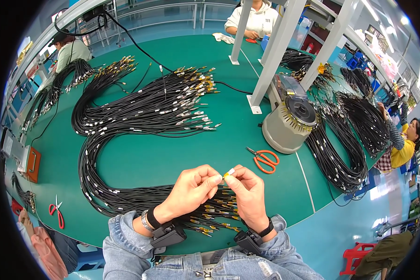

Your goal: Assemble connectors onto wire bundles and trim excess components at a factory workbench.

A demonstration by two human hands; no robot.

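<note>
My left hand (193, 187) and my right hand (248, 192) meet above the near end of a cable bundle, both closed in a pinch. Between the fingertips shows a small yellow-and-white tag (228, 173); whether a cable runs from it is hidden by my fingers. Beneath the hands spread the yellow-tagged ends of the black cables (140, 191), which curve in a large S across the green table (182, 156). Just beyond my right hand lie orange-handled cutters (264, 161), touched by neither hand.
A round beige tape-dispensing machine (289, 121) stands behind the cutters, by grey metal posts (277, 51). More black cable bundles (340, 154) lie at right. Red-handled scissors (57, 213) rest at left. Co-workers sit around the table, one in a white hoodie (256, 18) opposite.
</note>
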